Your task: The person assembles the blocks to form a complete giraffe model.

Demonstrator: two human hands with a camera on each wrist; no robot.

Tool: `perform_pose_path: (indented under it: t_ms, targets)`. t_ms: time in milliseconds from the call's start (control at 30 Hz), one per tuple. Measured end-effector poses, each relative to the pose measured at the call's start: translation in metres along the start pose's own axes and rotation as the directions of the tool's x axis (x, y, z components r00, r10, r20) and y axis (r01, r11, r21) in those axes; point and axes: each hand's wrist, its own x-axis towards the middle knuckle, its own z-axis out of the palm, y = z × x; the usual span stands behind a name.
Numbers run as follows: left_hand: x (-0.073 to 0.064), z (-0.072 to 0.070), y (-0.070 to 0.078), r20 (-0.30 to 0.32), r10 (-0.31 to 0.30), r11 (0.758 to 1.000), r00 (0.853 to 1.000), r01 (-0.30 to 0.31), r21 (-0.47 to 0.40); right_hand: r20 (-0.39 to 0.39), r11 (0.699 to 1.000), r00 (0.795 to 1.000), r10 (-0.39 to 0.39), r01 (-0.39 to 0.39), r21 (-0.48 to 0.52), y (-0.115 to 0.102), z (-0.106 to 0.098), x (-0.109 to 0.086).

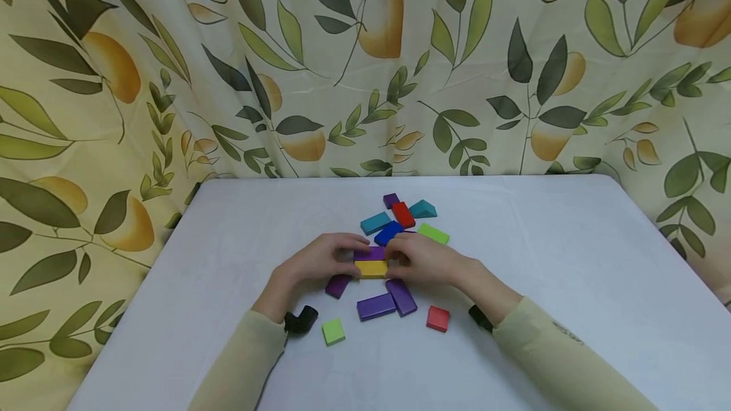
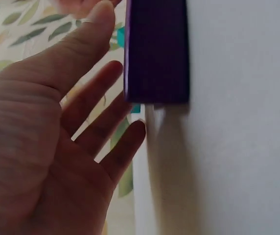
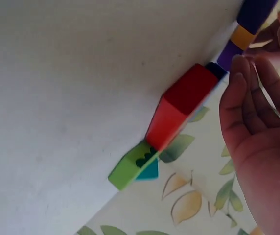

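Note:
In the head view, a purple block (image 1: 370, 253) and a yellow block (image 1: 371, 269) lie side by side at the middle of the table. My left hand (image 1: 320, 257) holds their left ends, fingers at the purple block and thumb by the yellow one. From the other side my right hand (image 1: 425, 259) grips the right ends with bent fingers and thumb. The left wrist view has a dark purple block (image 2: 157, 54) close up, beside the left thumb. In the right wrist view, the right fingertips meet near a purple block's end, and exact contact is partly hidden.
Behind the hands lie a blue block (image 1: 388, 233), a red block (image 1: 403, 214), teal blocks (image 1: 375, 223) and a lime block (image 1: 434, 234). Nearer are purple blocks (image 1: 376, 307), a lime square (image 1: 334, 332) and a red square (image 1: 438, 319). A patterned curtain (image 1: 365, 81) hangs behind the white table (image 1: 571, 259).

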Motion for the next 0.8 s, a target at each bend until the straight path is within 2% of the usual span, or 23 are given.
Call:
perform_pose_path:
  t_ms: [133,333,433,567,800]
  targets:
    - [0.0,0.004,0.004,0.04,0.003,0.997,0.999,-0.006,0.079,0.039,1.0,0.999,0.025,-0.026,0.002,-0.001,-0.002,-0.009]
    - [-0.001,0.006,0.01,0.049,-0.014,0.988,0.999,0.007,0.152,0.119,0.993,0.986,0.115,-0.118,0.018,-0.006,0.002,-0.021]
    - [-0.002,0.007,0.012,0.044,-0.03,0.986,0.999,0.022,0.166,0.144,0.991,0.981,0.127,-0.13,0.016,-0.01,0.005,-0.024]
    - [-0.003,0.008,0.013,0.032,-0.037,0.988,0.999,0.032,0.153,0.151,0.994,0.982,0.109,-0.109,-0.013,-0.012,0.009,-0.026]
    - [-0.003,0.01,0.009,0.021,-0.024,0.993,0.999,0.022,0.113,0.106,0.994,0.989,0.105,-0.104,-0.019,-0.007,0.009,-0.032]
